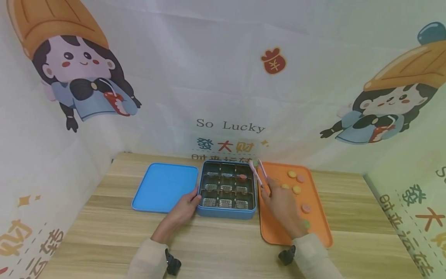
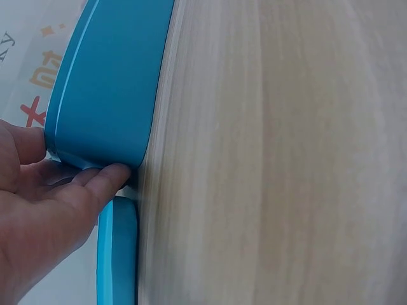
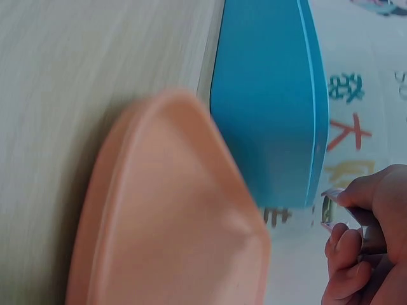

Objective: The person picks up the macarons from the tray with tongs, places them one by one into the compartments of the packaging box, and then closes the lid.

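My left hand (image 1: 186,205) grips the left side of a blue box (image 1: 226,213), thumb by the rim and fingers against the wall; the left wrist view shows the fingers (image 2: 111,181) at its corner. Inside the box is a divided insert, with a red disc (image 1: 242,177) in the back right compartment. My right hand (image 1: 283,205) holds pink tongs (image 1: 263,170), raised near the box's back right corner. Between the tong tips is a small green disc (image 3: 327,210). Below the right hand lies an orange tray (image 1: 320,228) with several discs, partly hidden by the hand.
A blue lid (image 1: 167,186) lies flat left of the box. On the tray are yellow discs (image 1: 292,174), pink discs (image 1: 305,208) and a green disc (image 1: 306,223). A printed white cloth (image 1: 216,93) hangs behind the wooden table (image 1: 216,248).
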A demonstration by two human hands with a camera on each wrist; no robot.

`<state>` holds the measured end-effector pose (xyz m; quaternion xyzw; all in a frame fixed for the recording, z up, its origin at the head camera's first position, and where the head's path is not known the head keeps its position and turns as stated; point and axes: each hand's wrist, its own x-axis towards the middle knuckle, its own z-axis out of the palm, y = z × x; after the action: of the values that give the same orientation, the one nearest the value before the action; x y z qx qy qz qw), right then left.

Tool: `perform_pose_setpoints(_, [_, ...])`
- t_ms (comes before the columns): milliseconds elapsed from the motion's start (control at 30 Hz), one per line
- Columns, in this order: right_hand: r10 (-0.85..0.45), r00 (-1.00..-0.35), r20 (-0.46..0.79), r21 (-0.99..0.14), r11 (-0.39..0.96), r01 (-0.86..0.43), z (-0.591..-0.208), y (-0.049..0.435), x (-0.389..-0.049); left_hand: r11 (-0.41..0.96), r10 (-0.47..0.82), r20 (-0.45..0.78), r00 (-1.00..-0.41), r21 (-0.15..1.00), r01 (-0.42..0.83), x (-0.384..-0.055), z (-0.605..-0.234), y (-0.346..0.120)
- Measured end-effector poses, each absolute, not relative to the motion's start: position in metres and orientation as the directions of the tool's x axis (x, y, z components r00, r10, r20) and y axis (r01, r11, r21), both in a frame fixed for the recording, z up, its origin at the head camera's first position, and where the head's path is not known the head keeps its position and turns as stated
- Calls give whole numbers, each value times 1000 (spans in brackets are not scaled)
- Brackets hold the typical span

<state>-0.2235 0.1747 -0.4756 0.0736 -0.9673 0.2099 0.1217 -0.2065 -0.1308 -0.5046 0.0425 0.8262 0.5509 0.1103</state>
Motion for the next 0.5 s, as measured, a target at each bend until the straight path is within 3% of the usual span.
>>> perform_pose_setpoints(500, [-164,-923,348,-302,913,-276,-477,134,-214,392,191,-95,-977,920,-13,-205,-506,-129])
